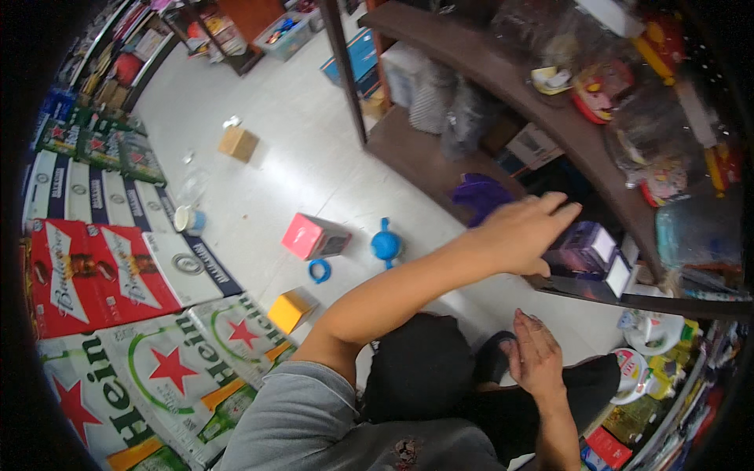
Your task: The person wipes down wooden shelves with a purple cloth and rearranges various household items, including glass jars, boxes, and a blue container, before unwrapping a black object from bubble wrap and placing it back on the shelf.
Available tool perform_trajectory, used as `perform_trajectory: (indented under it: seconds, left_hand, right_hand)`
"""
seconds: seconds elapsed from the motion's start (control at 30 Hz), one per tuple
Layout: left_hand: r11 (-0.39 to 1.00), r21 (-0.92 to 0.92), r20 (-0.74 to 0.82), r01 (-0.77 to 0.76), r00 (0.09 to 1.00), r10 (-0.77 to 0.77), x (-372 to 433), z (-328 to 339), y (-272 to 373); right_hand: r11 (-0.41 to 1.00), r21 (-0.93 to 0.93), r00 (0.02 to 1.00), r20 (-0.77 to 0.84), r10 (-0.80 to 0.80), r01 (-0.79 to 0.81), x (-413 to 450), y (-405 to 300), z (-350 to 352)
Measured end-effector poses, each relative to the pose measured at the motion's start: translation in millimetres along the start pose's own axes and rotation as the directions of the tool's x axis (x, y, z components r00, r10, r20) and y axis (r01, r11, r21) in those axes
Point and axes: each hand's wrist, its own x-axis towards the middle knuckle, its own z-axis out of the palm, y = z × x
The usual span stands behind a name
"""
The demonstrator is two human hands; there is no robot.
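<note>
My left hand reaches across to the right, over the edge of the low brown shelf. Its fingers are spread, and I see nothing in them. Just beside it, purple boxes stand on the shelf, and a crumpled purple thing lies on its other side. My right hand hovers above my dark-clothed leg, thumb apart from the straight fingers, with nothing held. On the floor are a pink box, a round blue plastic object, a blue ring and a yellow box.
Stacked Heineken and Budweiser cartons line the left side. A paper cup and a small cardboard box are on the floor. The brown upper shelf carries bagged toys. Bottles stand at lower right.
</note>
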Motion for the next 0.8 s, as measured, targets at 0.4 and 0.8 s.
perform_trajectory:
  seconds: [0.4,0.8]
  left_hand:
    - [0.193,0.069,-0.596,0.979,0.196,-0.779,-323.2,-64.1,-71.6]
    - [0.605,-0.481,-0.755,0.635,0.052,-0.654,-338.0,39.4,-156.3]
  right_hand:
    - [0.996,0.074,0.997,0.068,0.044,-0.049,26.2,-4.1,14.2]
    - [0.999,0.031,0.993,0.112,0.039,-0.043,38.3,-14.8,36.5]
